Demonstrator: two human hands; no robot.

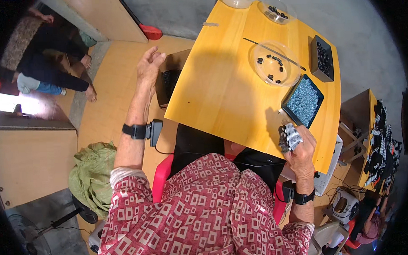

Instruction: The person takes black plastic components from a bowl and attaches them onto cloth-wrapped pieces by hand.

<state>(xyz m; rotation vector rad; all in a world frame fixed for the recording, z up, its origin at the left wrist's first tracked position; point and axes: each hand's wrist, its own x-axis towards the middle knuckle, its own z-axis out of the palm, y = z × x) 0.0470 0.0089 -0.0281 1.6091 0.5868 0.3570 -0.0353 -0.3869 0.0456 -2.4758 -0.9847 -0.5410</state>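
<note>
Currently right hand [299, 149] fingers clenched around a grey-black bundle of small parts [289, 138] at desk [220, 91] edge; left hand [149, 66] released, raised above a dark box [168, 81].

Smooth yellow wooden table [229, 81], clear glossy plastic bowl [276, 64].

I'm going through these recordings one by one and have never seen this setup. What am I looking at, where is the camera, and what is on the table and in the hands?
There is no machine here: a person works with bare hands. The single picture comes from a fisheye camera on the person's head, looking down, so straight edges bend.

The left hand is open, raised over a dark box of small black parts beside the yellow table. The right hand grips a grey and black bundle of small parts.

On the table lie a tray of blue-grey pieces, a black tray of dark pieces, and clear bowls with a few black bits.
</note>
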